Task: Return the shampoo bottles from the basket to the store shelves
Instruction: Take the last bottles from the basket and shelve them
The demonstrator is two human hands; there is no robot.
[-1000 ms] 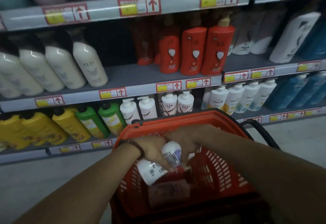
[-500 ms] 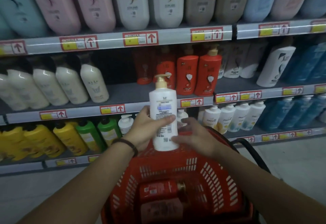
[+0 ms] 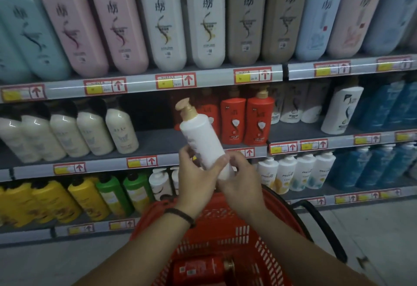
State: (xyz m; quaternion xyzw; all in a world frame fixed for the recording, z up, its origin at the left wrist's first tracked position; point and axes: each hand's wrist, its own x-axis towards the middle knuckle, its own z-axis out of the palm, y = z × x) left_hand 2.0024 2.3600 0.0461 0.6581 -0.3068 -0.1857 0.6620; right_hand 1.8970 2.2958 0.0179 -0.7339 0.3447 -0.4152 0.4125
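A white shampoo bottle [image 3: 202, 138] with a gold pump top is held up in front of the middle shelf [image 3: 149, 143], tilted with its pump to the upper left. My left hand [image 3: 198, 178] grips its lower body from the left. My right hand [image 3: 240, 178] holds its base from the right. Below them sits the red basket [image 3: 255, 236], with a red shampoo bottle [image 3: 200, 268] lying on its bottom.
Shelves of bottles fill the view: tall pastel bottles on top, cream bottles [image 3: 94, 128] and red pump bottles [image 3: 246, 121] in the middle, yellow, green and white ones below. A gap lies between cream and red bottles. The basket's black handle [image 3: 327, 229] sticks out right.
Both hands lifted the white bottle out of the basket and up to middle-shelf height. Since half a second ago it has been turned, its plain side now facing me, and tilted left.
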